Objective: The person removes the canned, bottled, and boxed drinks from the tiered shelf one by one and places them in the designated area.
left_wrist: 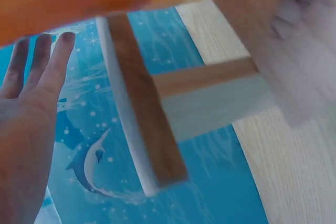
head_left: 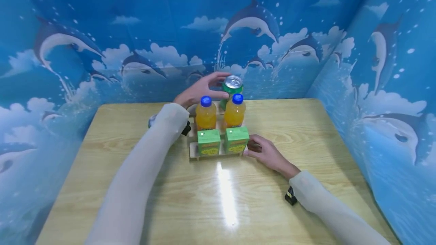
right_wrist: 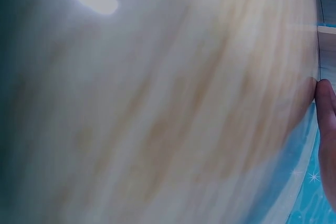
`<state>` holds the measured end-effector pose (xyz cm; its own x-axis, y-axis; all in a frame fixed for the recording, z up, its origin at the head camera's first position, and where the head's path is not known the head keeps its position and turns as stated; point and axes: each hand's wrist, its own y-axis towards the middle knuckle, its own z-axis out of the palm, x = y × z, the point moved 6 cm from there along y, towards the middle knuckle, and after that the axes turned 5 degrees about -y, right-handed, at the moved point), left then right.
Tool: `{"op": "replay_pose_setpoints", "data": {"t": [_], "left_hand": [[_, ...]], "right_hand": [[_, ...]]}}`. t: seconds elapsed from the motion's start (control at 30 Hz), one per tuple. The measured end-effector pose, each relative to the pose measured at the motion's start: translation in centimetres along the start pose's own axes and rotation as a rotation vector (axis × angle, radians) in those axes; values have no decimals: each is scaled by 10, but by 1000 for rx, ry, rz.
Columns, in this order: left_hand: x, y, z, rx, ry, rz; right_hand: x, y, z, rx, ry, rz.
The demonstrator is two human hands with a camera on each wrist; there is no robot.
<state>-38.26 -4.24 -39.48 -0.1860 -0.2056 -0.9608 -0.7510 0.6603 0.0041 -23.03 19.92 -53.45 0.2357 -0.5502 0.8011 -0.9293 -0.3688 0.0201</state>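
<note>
In the head view, a tiered wooden rack [head_left: 193,150] holds two green juice boxes [head_left: 209,143] in front and two orange juice bottles [head_left: 206,118] with blue caps behind them. My left hand [head_left: 201,88] reaches over the back left of the rack and grips a green drink can [head_left: 233,83], thumb in front and fingers behind. The left wrist view shows its fingers [left_wrist: 52,72] below a blurred orange bottle; the can is hidden there. My right hand [head_left: 267,153] holds the rack's front right end, beside the right juice box [head_left: 236,140].
Another can [head_left: 152,120] stands left of the rack, mostly hidden behind the left sleeve. The wood-grain table [head_left: 272,207] meets a blue dolphin-print backdrop [head_left: 163,18] at the back and right. A bright light streak reflects off the tabletop.
</note>
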Motion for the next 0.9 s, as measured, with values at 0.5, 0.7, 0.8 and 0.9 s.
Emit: {"op": "replay_pose_setpoints", "data": {"t": [0.5,0.7,0.8,0.9], "left_hand": [[-11,8,5,97,-14,32],[-11,9,7,76,-8,42],[-10,8,6,56,-21,48],[-8,6,3,22,-28,47]], "right_hand": [[1,4,0,8,3,0],[-2,1,-1,-4,0,8],[-3,0,-1,-3,0,11],[-3,0,-1,-2,1,10]]}}
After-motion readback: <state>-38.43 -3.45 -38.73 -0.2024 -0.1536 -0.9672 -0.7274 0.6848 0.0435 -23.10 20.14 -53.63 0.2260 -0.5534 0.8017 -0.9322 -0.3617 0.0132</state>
